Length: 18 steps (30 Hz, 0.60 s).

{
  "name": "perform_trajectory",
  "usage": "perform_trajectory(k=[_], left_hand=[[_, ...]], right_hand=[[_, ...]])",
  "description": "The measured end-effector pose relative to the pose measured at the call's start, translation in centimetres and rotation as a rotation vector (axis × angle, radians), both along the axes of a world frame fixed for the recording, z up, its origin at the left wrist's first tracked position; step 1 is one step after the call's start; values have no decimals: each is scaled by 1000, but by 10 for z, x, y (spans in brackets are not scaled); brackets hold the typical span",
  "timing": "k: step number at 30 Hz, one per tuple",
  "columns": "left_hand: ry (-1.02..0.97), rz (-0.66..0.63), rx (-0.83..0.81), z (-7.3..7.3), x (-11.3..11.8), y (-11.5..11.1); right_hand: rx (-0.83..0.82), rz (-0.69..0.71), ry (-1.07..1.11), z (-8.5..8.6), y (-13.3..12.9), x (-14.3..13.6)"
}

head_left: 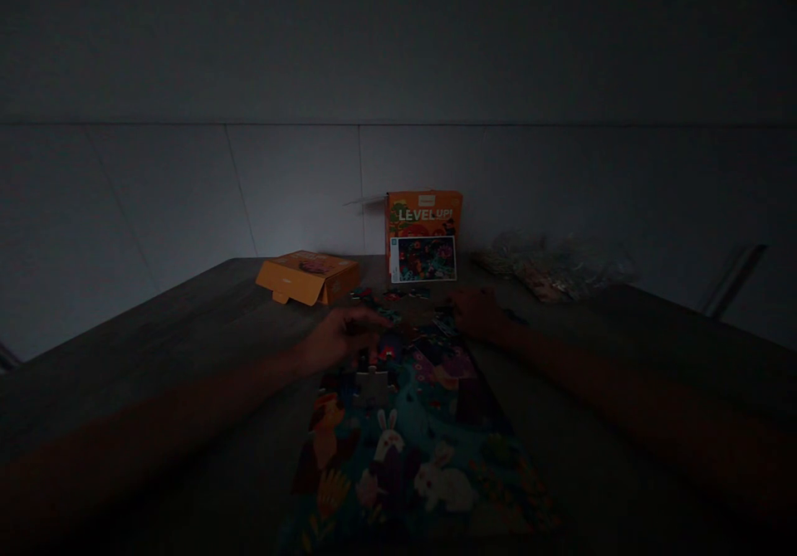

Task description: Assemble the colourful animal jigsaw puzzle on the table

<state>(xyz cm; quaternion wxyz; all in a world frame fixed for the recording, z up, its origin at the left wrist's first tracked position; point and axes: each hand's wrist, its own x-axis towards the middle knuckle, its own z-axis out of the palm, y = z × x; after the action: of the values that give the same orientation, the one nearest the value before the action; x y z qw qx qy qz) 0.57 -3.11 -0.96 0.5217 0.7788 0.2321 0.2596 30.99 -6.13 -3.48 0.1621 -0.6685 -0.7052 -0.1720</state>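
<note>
A partly joined puzzle (pixel 411 456) with rabbits and a fox-like animal lies on the dark table, its near part joined. My left hand (pixel 342 336) is over the puzzle's far left part, fingers apart and pointing right, near loose pieces. At the far right of the puzzle, my right hand (pixel 478 314) rests low beside several loose pieces (pixel 443 324); its fingers are dim, and whether they hold a piece cannot be made out. More loose pieces (pixel 392 295) lie beyond both hands. The picture is very dark.
An orange box (pixel 427 212) stands upright at the back, with a picture card (pixel 424 259) leaning against it. An open orange box (pixel 310 276) lies at the back left. Clear plastic bags (pixel 551 274) lie at the back right, near the white wall (pixel 299 182).
</note>
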Motion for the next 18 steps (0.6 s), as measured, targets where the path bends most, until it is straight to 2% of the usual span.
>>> perform_trajectory(k=[7, 13, 15, 18], left_hand=[[-13, 42, -10, 1, 0, -1], [9, 134, 89, -1, -1, 1], [25, 214, 192, -2, -1, 4], [51, 423, 318, -4, -3, 14]], right_hand=[[35, 17, 8, -3, 1, 0], [117, 19, 102, 10, -4, -3], [137, 30, 127, 14, -5, -3], [152, 38, 148, 16, -7, -4]])
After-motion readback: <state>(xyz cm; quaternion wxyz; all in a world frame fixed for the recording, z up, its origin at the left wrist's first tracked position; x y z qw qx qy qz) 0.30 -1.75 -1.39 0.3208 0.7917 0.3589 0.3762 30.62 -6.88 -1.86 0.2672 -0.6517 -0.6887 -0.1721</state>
